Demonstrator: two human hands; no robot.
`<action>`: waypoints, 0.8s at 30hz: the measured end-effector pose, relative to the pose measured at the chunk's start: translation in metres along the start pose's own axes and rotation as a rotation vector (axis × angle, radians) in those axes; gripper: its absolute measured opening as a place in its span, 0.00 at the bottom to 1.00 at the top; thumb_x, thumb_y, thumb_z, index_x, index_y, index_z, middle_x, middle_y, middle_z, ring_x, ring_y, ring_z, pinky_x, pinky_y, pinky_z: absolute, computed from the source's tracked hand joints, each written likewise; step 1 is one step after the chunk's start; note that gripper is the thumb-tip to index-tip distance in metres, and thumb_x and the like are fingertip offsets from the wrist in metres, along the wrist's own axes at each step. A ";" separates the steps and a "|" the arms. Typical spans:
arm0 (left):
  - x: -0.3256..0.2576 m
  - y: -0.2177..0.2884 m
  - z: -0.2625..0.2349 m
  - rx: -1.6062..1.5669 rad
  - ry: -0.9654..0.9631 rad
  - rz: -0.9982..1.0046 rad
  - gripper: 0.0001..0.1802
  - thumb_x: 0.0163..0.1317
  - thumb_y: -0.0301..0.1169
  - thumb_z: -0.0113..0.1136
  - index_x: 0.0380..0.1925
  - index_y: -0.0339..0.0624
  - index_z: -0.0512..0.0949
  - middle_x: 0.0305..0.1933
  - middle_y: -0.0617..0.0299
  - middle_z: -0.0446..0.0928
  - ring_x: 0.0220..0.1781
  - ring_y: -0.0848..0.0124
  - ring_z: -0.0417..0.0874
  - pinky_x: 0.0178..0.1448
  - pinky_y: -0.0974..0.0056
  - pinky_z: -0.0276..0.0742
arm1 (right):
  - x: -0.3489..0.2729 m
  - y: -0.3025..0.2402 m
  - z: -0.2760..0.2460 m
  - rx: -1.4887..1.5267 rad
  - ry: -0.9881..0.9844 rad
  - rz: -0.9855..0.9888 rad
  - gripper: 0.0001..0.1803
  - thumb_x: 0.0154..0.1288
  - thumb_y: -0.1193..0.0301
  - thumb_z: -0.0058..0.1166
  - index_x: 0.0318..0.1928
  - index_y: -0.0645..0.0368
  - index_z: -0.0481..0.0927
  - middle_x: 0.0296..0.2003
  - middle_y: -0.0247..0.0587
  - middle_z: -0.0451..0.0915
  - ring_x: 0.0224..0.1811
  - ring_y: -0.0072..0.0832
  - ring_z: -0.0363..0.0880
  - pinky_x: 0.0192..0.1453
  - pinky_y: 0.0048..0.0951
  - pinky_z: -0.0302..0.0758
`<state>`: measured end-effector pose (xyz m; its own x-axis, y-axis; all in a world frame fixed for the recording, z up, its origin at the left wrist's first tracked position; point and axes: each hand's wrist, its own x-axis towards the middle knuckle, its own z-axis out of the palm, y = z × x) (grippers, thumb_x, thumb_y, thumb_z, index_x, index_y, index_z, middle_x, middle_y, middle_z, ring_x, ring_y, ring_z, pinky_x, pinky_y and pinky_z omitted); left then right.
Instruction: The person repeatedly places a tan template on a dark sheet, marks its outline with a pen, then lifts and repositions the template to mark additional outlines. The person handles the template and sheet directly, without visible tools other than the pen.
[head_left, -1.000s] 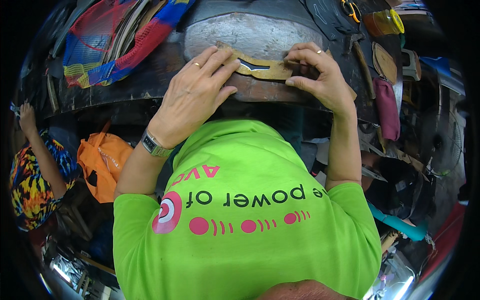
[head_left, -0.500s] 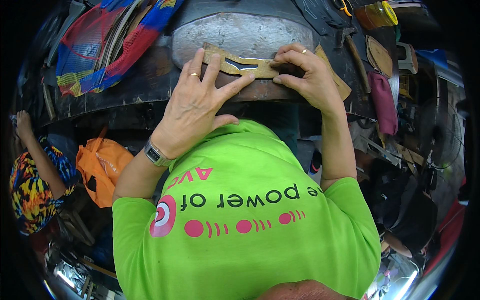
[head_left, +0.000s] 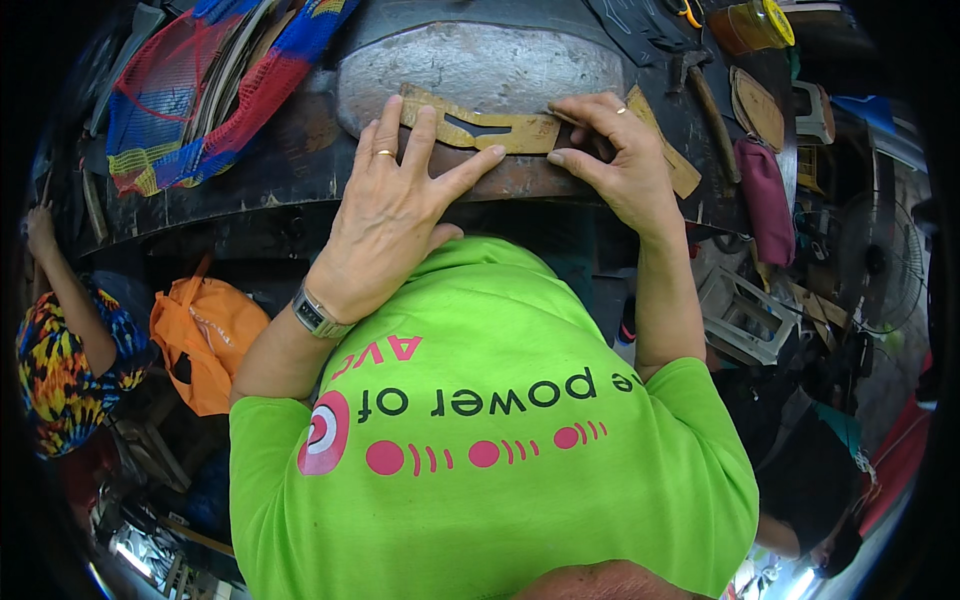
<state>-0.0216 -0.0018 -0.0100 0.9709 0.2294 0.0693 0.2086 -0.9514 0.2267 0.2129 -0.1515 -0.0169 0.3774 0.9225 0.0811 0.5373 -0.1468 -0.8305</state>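
A yellow-brown curved template (head_left: 533, 133) with a narrow slot lies at the front edge of a smooth grey slab (head_left: 480, 75). My left hand (head_left: 385, 190) rests on its left part with fingers stretched and spread, index fingertip below the slot. At the template's right end is my right hand (head_left: 625, 150), its fingers curled and its thumb tip near the lower corner. Something thin and dark seems to lie along those curled fingers; I cannot make out what it is. Beside this hand, a second yellow-brown strip (head_left: 670, 155) lies slanted on the dark table (head_left: 290, 190).
A hammer (head_left: 712, 120) lies at the right, near tan sole-shaped pieces (head_left: 756, 105), a maroon pouch (head_left: 768, 200) and a yellow-lidded jar (head_left: 752, 25). A colourful mesh bag (head_left: 180, 100) occupies the left. An orange bag (head_left: 205, 340) and another person (head_left: 75, 360) are at lower left.
My right fingertips have spread apart a little at the template's end. My left hand stays on the template. At the right, a person has moved lower, uncovering a grey stool.
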 end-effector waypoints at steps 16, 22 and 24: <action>-0.001 0.006 0.011 -0.042 0.061 -0.012 0.53 0.47 0.40 0.82 0.76 0.72 0.67 0.73 0.37 0.62 0.79 0.32 0.58 0.79 0.36 0.61 | 0.009 -0.011 -0.001 -0.138 -0.050 0.041 0.21 0.54 0.80 0.72 0.51 0.66 0.85 0.45 0.40 0.82 0.47 0.31 0.82 0.52 0.27 0.76; 0.001 0.009 0.010 0.026 0.031 -0.018 0.51 0.52 0.36 0.79 0.77 0.72 0.66 0.73 0.37 0.63 0.79 0.31 0.59 0.80 0.37 0.60 | 0.012 -0.006 -0.011 -0.141 -0.125 -0.019 0.19 0.59 0.79 0.69 0.53 0.67 0.85 0.47 0.41 0.82 0.50 0.30 0.82 0.57 0.27 0.76; 0.001 0.011 0.010 0.057 0.025 -0.016 0.51 0.53 0.35 0.77 0.77 0.72 0.65 0.73 0.37 0.63 0.79 0.31 0.59 0.80 0.38 0.61 | 0.015 -0.005 -0.018 -0.030 -0.046 -0.078 0.15 0.64 0.78 0.66 0.51 0.66 0.86 0.48 0.41 0.83 0.49 0.30 0.82 0.55 0.27 0.76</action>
<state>-0.0171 -0.0139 -0.0167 0.9644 0.2486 0.0903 0.2308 -0.9577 0.1721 0.2296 -0.1436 -0.0011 0.2986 0.9469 0.1192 0.5863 -0.0835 -0.8058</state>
